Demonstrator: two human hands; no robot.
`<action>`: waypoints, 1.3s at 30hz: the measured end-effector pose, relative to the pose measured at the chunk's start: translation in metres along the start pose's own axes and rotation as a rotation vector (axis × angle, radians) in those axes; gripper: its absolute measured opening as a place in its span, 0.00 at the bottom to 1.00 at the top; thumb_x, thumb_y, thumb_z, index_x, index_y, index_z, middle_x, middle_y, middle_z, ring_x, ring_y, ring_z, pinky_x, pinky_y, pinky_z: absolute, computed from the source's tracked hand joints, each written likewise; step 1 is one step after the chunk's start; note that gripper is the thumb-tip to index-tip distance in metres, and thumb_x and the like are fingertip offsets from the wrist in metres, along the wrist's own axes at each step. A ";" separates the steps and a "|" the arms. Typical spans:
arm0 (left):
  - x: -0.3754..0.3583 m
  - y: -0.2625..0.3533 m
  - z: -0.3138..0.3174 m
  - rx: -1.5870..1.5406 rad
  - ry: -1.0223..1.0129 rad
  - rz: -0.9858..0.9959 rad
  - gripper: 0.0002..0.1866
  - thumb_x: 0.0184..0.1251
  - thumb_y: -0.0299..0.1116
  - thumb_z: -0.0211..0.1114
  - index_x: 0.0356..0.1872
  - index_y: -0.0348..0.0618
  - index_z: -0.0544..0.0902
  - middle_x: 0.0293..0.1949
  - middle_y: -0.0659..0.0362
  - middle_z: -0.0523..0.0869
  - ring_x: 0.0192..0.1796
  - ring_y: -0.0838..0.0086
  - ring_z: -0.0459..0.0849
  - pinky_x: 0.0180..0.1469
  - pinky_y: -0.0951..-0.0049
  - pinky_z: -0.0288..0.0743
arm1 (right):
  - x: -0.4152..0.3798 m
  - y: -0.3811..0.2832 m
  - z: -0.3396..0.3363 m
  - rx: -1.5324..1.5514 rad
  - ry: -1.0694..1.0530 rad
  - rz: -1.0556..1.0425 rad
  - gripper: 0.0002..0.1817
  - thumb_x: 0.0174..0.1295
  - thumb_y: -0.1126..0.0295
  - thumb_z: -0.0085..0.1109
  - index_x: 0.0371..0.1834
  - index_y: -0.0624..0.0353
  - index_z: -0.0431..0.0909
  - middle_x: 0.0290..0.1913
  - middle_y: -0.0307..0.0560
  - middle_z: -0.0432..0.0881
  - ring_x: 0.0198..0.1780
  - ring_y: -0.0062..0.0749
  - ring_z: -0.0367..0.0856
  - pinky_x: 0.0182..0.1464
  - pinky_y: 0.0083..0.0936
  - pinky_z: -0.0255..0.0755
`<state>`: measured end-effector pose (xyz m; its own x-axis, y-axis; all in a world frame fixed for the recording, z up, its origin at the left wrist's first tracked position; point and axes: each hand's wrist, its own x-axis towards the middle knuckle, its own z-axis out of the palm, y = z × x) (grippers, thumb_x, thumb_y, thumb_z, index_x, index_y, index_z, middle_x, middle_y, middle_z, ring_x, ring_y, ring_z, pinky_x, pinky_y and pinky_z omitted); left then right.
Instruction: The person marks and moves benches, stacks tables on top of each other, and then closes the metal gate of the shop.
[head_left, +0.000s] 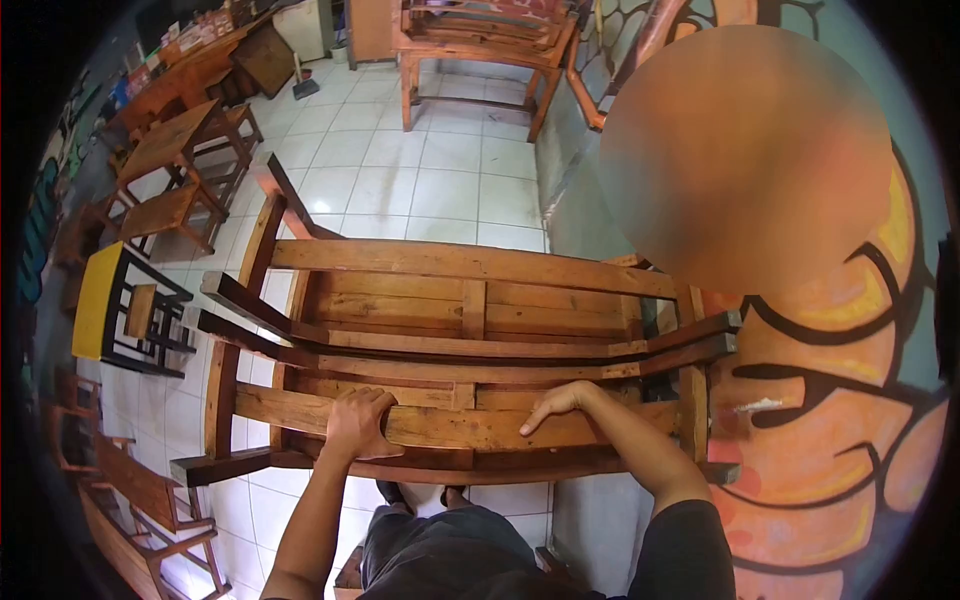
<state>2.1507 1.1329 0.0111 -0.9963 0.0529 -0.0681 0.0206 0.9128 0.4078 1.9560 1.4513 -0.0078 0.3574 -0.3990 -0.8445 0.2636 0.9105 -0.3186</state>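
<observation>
Right in front of me is an upturned wooden bench (300,404), its legs pointing up and a long rail running across it. My left hand (358,425) is closed over this rail left of the middle, fingers over the far edge and thumb to the right. Further right, my right hand (552,405) grips the same rail, its thumb lying on the wood and its other fingers mostly hidden. A second upturned bench (400,258) of the same kind lies just beyond, its long side close against the first.
A painted wall (800,480) runs close on the right. At the left stand a yellow-topped stool (100,300), a wooden table (170,145) and wooden chairs (140,485). Farther off are another wooden table (470,55) and a dustpan (305,88) on the tiled floor (385,190).
</observation>
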 end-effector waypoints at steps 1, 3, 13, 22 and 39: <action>0.001 0.000 -0.001 0.001 0.001 0.020 0.32 0.22 0.50 0.76 0.35 0.46 0.80 0.37 0.56 0.83 0.43 0.61 0.81 0.52 0.62 0.71 | 0.000 0.002 -0.002 -0.288 0.243 -0.127 0.30 0.49 0.44 0.68 0.37 0.65 0.80 0.31 0.51 0.82 0.29 0.36 0.82 0.35 0.29 0.75; 0.002 0.004 -0.006 0.057 0.013 0.056 0.34 0.23 0.49 0.77 0.39 0.47 0.79 0.41 0.57 0.82 0.48 0.62 0.79 0.56 0.58 0.67 | -0.006 -0.003 0.001 -0.685 0.572 -0.095 0.34 0.40 0.38 0.70 0.28 0.63 0.82 0.30 0.47 0.83 0.33 0.36 0.81 0.37 0.31 0.72; -0.047 0.027 -0.031 -0.022 0.402 0.475 0.34 0.37 0.44 0.77 0.50 0.47 0.76 0.53 0.54 0.74 0.57 0.57 0.70 0.61 0.51 0.58 | 0.001 0.057 0.211 -0.244 2.057 -0.902 0.14 0.50 0.60 0.70 0.35 0.55 0.83 0.38 0.44 0.84 0.39 0.38 0.83 0.41 0.26 0.76; -0.108 0.041 0.066 -0.400 -0.132 0.868 0.20 0.52 0.17 0.64 0.13 0.41 0.60 0.14 0.55 0.63 0.20 0.60 0.65 0.22 0.65 0.57 | 0.249 0.165 0.460 0.596 1.645 -0.252 0.26 0.57 0.45 0.56 0.22 0.61 0.76 0.22 0.56 0.76 0.26 0.49 0.75 0.33 0.36 0.69; -0.222 0.240 0.125 -0.385 -0.771 1.401 0.12 0.39 0.16 0.61 0.25 0.42 0.71 0.48 0.53 0.82 0.51 0.56 0.76 0.55 0.62 0.68 | 0.507 0.214 0.722 1.697 1.162 -0.029 0.24 0.56 0.48 0.57 0.45 0.55 0.82 0.41 0.53 0.84 0.37 0.41 0.85 0.44 0.33 0.78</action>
<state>2.3876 1.3904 0.0106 0.0563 0.9847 0.1648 0.6771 -0.1590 0.7185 2.8406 1.3658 -0.1934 -0.0959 0.4550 -0.8853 0.8921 -0.3553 -0.2792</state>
